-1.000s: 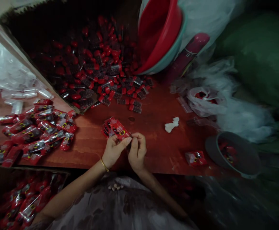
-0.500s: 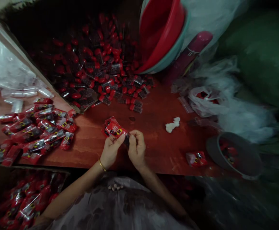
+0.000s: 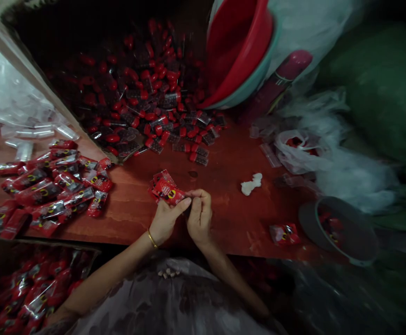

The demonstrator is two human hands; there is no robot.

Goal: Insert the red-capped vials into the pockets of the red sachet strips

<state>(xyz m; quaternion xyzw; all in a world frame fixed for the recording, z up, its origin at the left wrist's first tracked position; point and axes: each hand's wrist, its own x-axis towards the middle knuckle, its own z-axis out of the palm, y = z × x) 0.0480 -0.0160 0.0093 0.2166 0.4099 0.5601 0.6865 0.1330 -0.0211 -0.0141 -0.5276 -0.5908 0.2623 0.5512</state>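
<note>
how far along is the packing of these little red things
Done: a heap of filled red packets lies on the table, more in the box below. In hand: left hand and right hand pinch one red packet. Left: a large pile of loose red-capped pieces in the carton behind.

Dim overall, warm cast. Light strongest on table (image 3: 224, 186) middle, falling off to black at far box (image 3: 84, 56) and near corners. Glare on plastic bags (image 3: 10, 102) far left. Edges bowed (wide lens), right side soft, smeared.
</note>
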